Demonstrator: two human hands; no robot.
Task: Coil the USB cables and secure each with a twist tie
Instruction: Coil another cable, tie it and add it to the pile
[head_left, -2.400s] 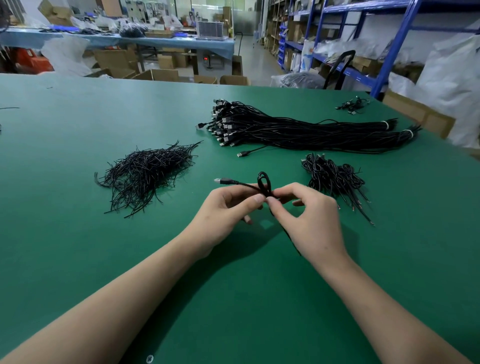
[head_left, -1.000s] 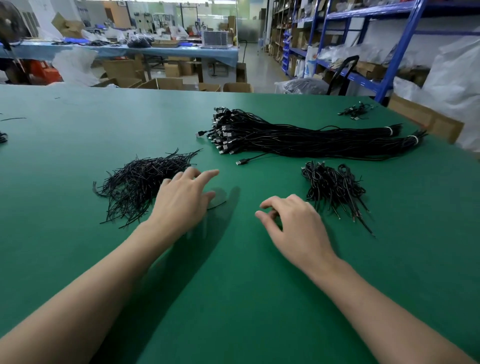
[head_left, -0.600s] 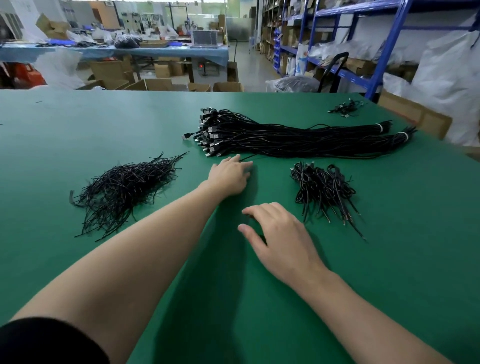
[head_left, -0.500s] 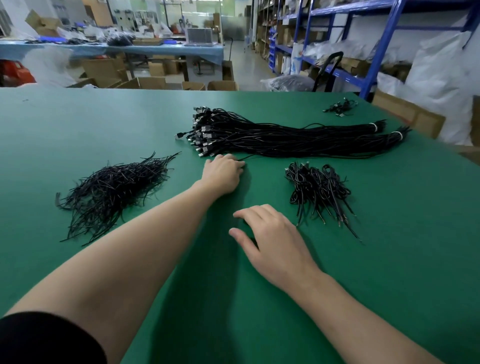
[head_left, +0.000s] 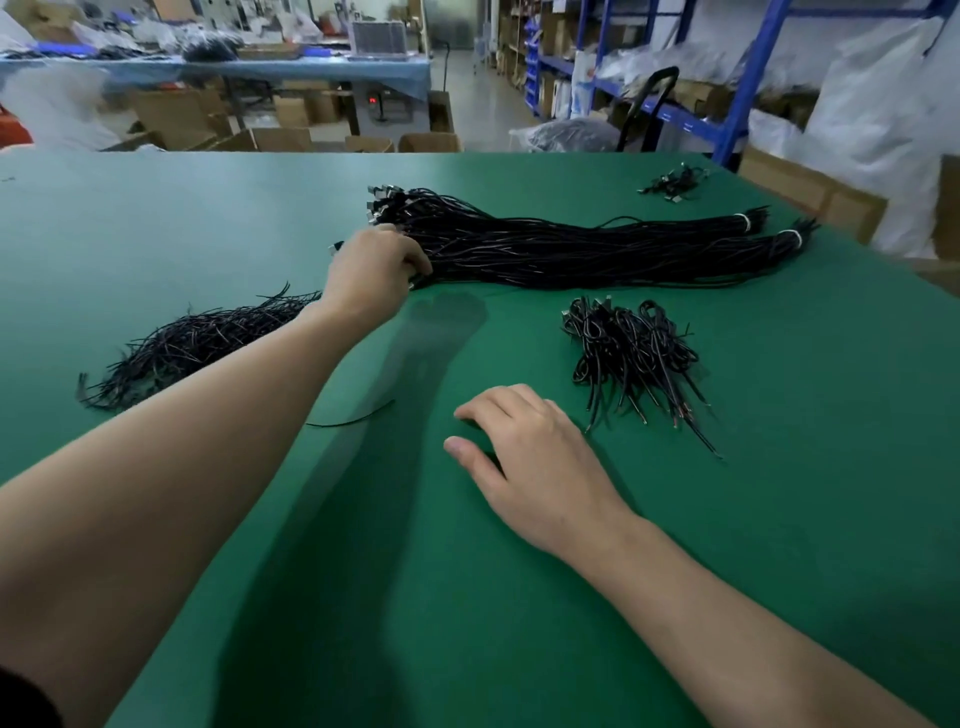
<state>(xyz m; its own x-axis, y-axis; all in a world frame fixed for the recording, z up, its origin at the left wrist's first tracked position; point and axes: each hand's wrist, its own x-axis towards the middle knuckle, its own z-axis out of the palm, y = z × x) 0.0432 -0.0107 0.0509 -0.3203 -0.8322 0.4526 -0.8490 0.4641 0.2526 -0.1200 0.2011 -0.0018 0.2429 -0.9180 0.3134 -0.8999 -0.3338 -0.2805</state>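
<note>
From the head camera, the left hand (head_left: 371, 278) is gripping the metal-plugged end of the long, glossy black cable bundle (head_left: 597, 249), which is lying across the matte green table (head_left: 779, 467). The right hand (head_left: 530, 467) is resting loosely curved, holding nothing, between the wiry twist ties (head_left: 197, 343) and the coiled cables (head_left: 634, 353).

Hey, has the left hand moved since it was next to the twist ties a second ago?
Yes. The left hand has left the twist tie pile and gone forward and right, to the connector end of the long USB cable bundle.
</note>
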